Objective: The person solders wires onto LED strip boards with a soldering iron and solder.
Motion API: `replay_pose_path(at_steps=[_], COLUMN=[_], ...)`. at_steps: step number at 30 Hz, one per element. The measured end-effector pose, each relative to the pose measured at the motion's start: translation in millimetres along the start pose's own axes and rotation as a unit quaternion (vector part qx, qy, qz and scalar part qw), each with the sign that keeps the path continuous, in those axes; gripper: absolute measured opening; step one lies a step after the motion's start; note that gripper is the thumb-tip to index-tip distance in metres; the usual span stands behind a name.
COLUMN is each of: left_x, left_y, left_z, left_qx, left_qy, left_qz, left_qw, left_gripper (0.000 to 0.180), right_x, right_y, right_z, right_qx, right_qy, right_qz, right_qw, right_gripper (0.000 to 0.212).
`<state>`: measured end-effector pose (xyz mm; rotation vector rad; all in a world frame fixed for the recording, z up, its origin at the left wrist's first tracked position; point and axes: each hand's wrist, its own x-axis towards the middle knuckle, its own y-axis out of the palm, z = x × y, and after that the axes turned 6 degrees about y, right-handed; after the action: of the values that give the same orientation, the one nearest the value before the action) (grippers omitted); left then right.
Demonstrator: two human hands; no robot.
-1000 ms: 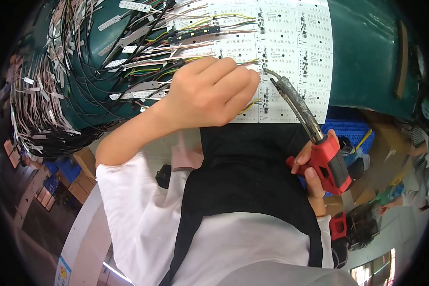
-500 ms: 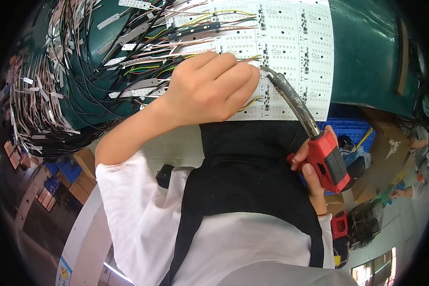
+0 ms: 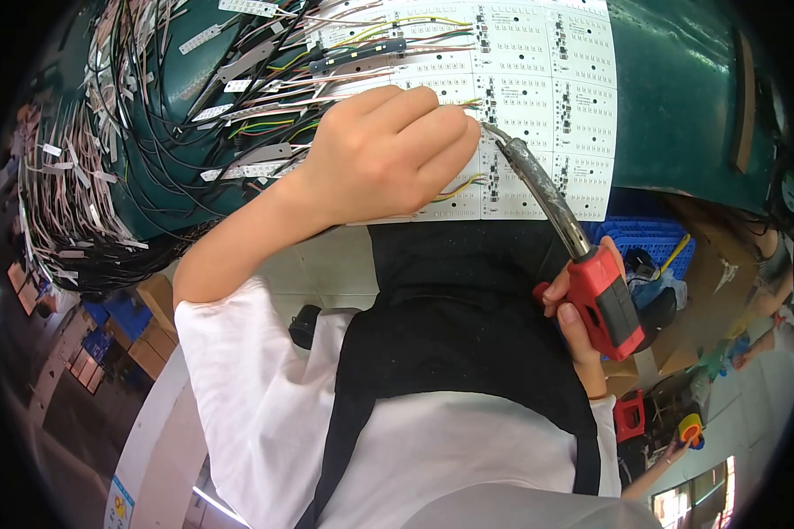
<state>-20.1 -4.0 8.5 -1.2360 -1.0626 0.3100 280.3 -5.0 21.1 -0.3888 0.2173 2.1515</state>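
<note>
My right hand [image 3: 577, 328] is wrapped round the red and black handle of a soldering gun [image 3: 610, 304]. Its long metal barrel slants up and left, and the thin tip ends close beside my left fingertips, over a white circuit board panel [image 3: 529, 208]. My left hand [image 3: 395, 157] is closed above the panel's left part, knuckles up. Whatever its fingers pinch is hidden beneath them. Thin coloured wires [image 3: 457, 189] reach the board just below this hand, and more coloured wires [image 3: 450, 32] run onto it farther up.
Bundles of wires with small white strips [image 3: 71, 176] pile up at the left of the green tabletop [image 3: 679, 115]. A dark strip with small lights [image 3: 360, 55] lies across the wires. Blue crates [image 3: 631, 234] stand below the table's right side. Another person's hand [image 3: 675, 451] shows at the lower right.
My left hand has shifted very slightly, and the soldering gun's handle sits a touch lower. At the lower right, another person's arm with a yellow and red round thing has come into view.
</note>
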Motion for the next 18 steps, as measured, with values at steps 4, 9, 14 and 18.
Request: replay_pose_path(at_steps=[4, 9, 14, 18], left_x=[-0.8, 0.7, 3.1, 0.5], left_y=[-1.8, 5.8, -0.1, -0.4], left_z=[2.0, 9.2, 5.7, 3.4], left_qx=[-0.019, -0.011, -0.033, -0.016], left_qy=[-0.007, 0.001, -0.002, -0.001], left_qz=[0.014, -0.027, 0.013, 0.014], left_qw=[1.0, 1.0, 0.999, 1.0], left_gripper=[0.026, 0.018, 0.025, 0.024], right_x=[4.3, 2.2, 3.9, 4.0], right_y=[6.6, 4.4, 0.3, 2.1], right_z=[-1.0, 3.9, 3.8, 5.1], right_qx=[-0.001, 0.013, -0.089, -0.137], right_qy=[-0.036, -0.033, -0.066, -0.074], right_qz=[-0.005, -0.012, 0.014, 0.021], right_qw=[0.999, 0.999, 0.994, 0.988], right_gripper=[0.064, 0.062, 0.06, 0.059])
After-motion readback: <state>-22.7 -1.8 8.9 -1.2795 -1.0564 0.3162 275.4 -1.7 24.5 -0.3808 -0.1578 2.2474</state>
